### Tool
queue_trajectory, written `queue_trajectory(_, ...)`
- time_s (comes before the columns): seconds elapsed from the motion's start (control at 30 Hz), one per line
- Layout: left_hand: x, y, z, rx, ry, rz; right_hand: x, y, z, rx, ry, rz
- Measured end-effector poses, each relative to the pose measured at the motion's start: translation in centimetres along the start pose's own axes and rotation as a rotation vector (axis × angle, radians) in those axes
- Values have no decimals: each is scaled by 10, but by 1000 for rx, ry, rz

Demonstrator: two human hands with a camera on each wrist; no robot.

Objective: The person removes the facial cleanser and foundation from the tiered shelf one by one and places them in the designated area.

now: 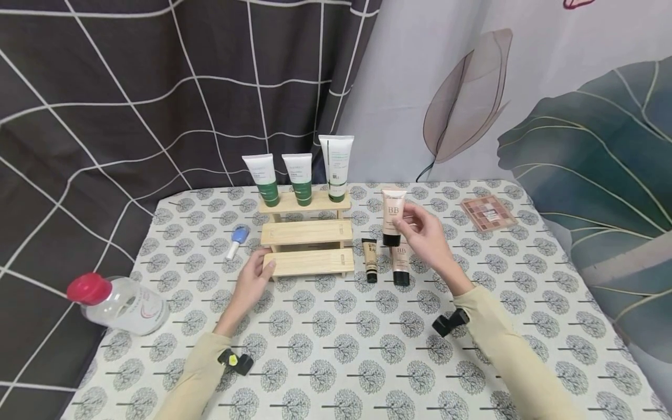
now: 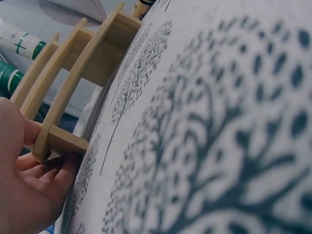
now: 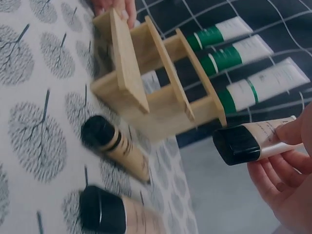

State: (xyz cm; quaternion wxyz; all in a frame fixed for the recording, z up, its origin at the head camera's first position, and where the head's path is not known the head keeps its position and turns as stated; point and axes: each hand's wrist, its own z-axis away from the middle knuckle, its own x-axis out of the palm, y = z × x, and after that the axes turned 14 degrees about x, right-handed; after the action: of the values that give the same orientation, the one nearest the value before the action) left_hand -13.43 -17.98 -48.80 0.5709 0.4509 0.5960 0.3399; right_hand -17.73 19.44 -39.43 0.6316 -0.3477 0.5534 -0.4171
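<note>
A pink BB cream tube (image 1: 392, 213) with a black cap is pinched upright, cap down, by my right hand (image 1: 426, 236), raised above the table. My left hand (image 1: 253, 279) grips the left end of the lowest step of a three-tier wooden stand (image 1: 310, 262); the left wrist view shows the thumb on top of the step (image 2: 66, 97) and fingers beneath. On the top tier, two green-and-white tubes (image 1: 301, 179) and a taller white tube (image 1: 336, 166) stand on their caps. A second BB cream tube (image 1: 401, 268) and a small gold tube (image 1: 370, 259) lie right of the stand.
A clear bottle with a red cap (image 1: 126, 300) is at the table's left edge. A small blue-and-white item (image 1: 238, 240) lies left of the stand. A checkered palette (image 1: 489, 212) lies at the back right. Curtains (image 1: 157, 76) hang behind the table.
</note>
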Motion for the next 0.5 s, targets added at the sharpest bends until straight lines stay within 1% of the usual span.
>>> queue_trajectory(0.3,1,-1,0,5,7,22,-33,26,18,36,59,-20)
queue_trajectory(0.5,0,-1,0,2,7,2,-46,43,26,88,103,20)
